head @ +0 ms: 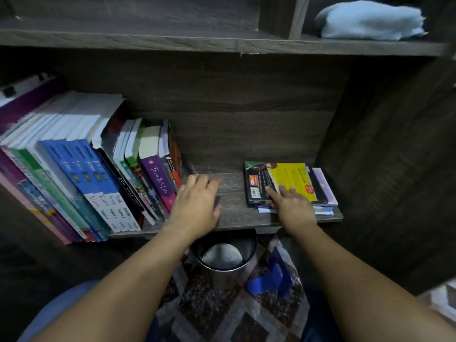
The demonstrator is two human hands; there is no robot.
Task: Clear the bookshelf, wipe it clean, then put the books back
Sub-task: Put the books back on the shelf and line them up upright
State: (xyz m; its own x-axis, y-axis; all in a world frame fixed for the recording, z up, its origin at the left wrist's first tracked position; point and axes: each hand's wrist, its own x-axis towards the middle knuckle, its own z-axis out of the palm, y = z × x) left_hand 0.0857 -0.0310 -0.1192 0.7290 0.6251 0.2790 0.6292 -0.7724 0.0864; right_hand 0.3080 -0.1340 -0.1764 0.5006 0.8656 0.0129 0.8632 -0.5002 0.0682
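Observation:
A dark wooden shelf board point(234, 201) carries a leaning row of upright books point(98, 174) on its left half. On the right end lies a flat stack of books point(288, 183), the top one yellow and dark. My left hand point(197, 203) rests palm down on the bare board beside the purple book at the row's end, fingers loosely together, holding nothing. My right hand point(291, 206) lies over the front edge of the flat stack, fingers spread on the top cover. A light blue cloth point(370, 19) sits folded on the upper shelf at the right.
Below the shelf stands a round metal bin point(223, 257) with pale paper inside. A blue object point(269, 280) lies on a patterned rug point(222, 304). The cabinet's side wall point(382, 156) closes off the right.

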